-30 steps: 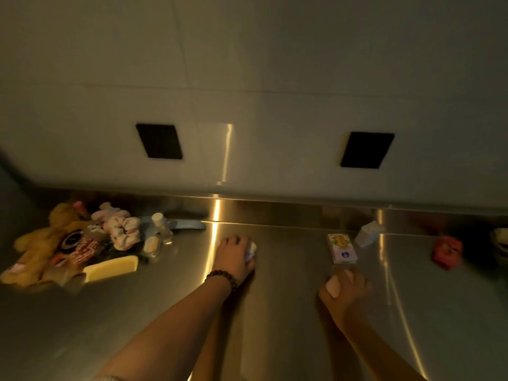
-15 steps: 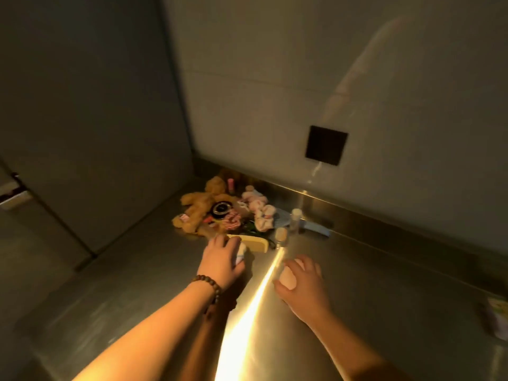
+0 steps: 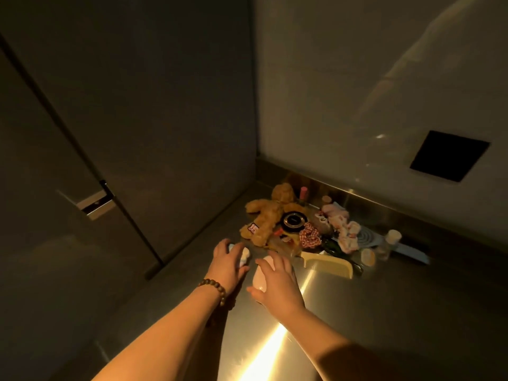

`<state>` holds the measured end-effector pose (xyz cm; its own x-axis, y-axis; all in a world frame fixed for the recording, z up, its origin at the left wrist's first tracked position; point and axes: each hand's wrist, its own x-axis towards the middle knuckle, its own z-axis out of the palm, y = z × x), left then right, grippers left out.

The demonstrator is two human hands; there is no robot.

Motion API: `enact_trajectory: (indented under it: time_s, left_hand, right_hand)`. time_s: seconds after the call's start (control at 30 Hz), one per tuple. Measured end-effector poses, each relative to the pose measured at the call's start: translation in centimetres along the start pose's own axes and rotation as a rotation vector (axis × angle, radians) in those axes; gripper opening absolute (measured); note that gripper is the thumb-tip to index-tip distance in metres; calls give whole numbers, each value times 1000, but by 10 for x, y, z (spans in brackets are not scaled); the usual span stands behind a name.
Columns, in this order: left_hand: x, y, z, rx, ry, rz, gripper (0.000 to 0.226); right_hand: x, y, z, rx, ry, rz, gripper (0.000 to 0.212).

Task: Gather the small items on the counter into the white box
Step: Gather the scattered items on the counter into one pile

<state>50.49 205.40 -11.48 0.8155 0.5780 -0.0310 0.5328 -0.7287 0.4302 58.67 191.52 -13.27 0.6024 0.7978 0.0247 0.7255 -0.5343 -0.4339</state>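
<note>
Carried leftward across the counter (image 3: 384, 312) since half a second ago: a pale pink oval item (image 3: 260, 274), clasped in the right hand (image 3: 277, 284), and a small white item (image 3: 244, 257) curled under the left hand (image 3: 226, 261). At one o'clock, the heap: teddy bear (image 3: 268, 215), comb (image 3: 328, 264). White box not in view. Best kept firmly clasped, set down gently short of the heap.
</note>
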Motion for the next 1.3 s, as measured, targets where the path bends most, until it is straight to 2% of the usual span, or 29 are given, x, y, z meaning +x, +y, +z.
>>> enact_trajectory:
  time_s: [0.17, 0.33, 0.5, 0.67, 0.87, 1.1, 1.3]
  left_hand:
    - [19, -8, 8, 16, -69, 38, 67]
    - [30, -5, 9, 24, -150, 66, 66]
    - [17, 7, 5, 31, -136, 54, 68]
    - [-23, 44, 12, -47, 63, 68, 67]
    - [-63, 149, 54, -21, 1, 272, 69]
    - [-82, 313, 120, -15, -122, 432, 76]
    - [-109, 430, 172, -38, -249, 552, 86]
  right_hand:
    - [20, -4, 6, -23, -2, 46, 106]
    - [29, -6, 5, -258, -30, -5, 118]
    - [19, -5, -6, -177, -86, -44, 114]
    - [-23, 22, -28, 89, 46, -22, 82]
    - [-102, 110, -78, 177, 200, 247, 71]
    - [-219, 238, -158, 72, 355, 612, 63]
    - [-308, 314, -210, 27, 489, 744, 62]
